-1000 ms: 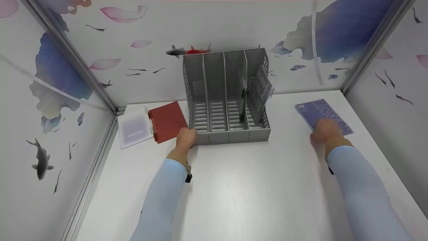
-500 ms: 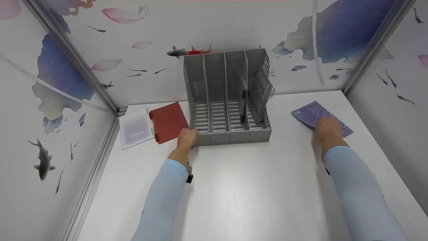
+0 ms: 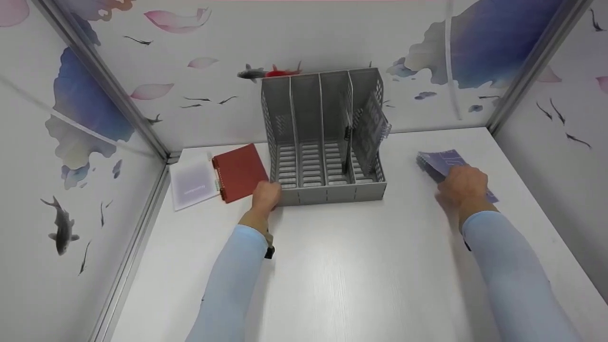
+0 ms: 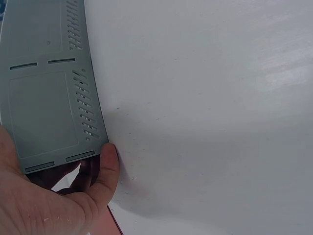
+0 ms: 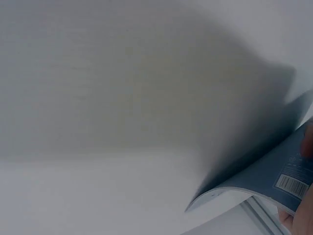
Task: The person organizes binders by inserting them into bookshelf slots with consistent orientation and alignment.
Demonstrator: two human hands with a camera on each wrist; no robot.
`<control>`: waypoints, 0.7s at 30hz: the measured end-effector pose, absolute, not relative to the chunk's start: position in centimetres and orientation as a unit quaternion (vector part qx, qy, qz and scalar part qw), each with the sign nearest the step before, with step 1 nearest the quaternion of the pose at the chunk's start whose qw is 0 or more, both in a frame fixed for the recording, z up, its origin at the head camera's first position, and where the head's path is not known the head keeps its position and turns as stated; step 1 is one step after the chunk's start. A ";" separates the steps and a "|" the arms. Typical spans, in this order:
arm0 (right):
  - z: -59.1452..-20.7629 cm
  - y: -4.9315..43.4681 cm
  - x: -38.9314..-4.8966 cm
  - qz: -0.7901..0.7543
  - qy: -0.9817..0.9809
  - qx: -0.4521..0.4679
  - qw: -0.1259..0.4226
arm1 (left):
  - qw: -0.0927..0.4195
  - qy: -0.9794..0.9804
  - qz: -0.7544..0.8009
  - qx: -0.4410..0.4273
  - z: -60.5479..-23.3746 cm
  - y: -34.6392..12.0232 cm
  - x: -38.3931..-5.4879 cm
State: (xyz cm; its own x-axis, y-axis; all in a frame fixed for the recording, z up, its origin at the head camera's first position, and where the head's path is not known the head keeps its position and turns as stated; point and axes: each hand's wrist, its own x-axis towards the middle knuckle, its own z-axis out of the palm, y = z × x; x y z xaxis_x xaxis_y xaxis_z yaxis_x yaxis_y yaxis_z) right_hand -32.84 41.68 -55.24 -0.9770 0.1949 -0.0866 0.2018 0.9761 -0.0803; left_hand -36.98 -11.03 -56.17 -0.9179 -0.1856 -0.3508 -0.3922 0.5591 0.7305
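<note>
A grey file organizer (image 3: 332, 194) with several upright compartments stands at the back of the table. My left hand (image 3: 267, 194) grips its front left corner; in the left wrist view, thumb and fingers close around the end of the organizer (image 4: 45, 115). Over at the right, my right hand (image 3: 464, 186) holds a purple spiral notebook (image 3: 441, 159) by its side. The notebook bends, its left end raised and its lower right part near the tabletop. From the right wrist, the back cover of the notebook (image 5: 274, 169) shows a barcode, and fingers (image 5: 304, 210) pinch it at the frame's edge.
A grey spiral notebook (image 3: 370, 130) leans in the rightmost compartment, with a thin dark item (image 3: 346, 137) in the one beside it. Left of the organizer lie a red notebook (image 3: 240, 173) and a pale purple-white notebook (image 3: 192, 183). Printed walls enclose the white table (image 3: 342, 266).
The purple notebook has gone from lying flat to bent and partly lifted in my right hand, its left end now raised. My left hand stays on the organizer's corner.
</note>
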 end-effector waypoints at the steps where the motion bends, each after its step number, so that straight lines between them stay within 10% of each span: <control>1: -55.4 41.8 -33.1 -0.046 0.993 0.101 0.038 | 0.121 0.874 0.440 -0.167 -56.4 -11.1 -37.3; 11: -55.2 42.8 -33.6 -0.024 0.998 0.043 0.035 | 0.113 0.885 0.425 -0.155 -61.9 -12.6 -41.8; 21: -53.6 43.7 -33.0 -0.001 1.000 0.014 -0.005 | 0.108 0.879 0.442 -0.144 -59.4 -12.0 -39.5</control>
State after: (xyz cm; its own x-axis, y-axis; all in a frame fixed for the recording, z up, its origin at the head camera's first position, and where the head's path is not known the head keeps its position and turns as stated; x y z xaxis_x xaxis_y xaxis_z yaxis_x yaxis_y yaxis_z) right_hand -32.96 43.65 -53.60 -0.9995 0.0283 0.0108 0.0283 0.9996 -0.0016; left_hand -39.51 -12.03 -59.43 -0.9355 -0.1574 -0.3163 -0.3478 0.5675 0.7463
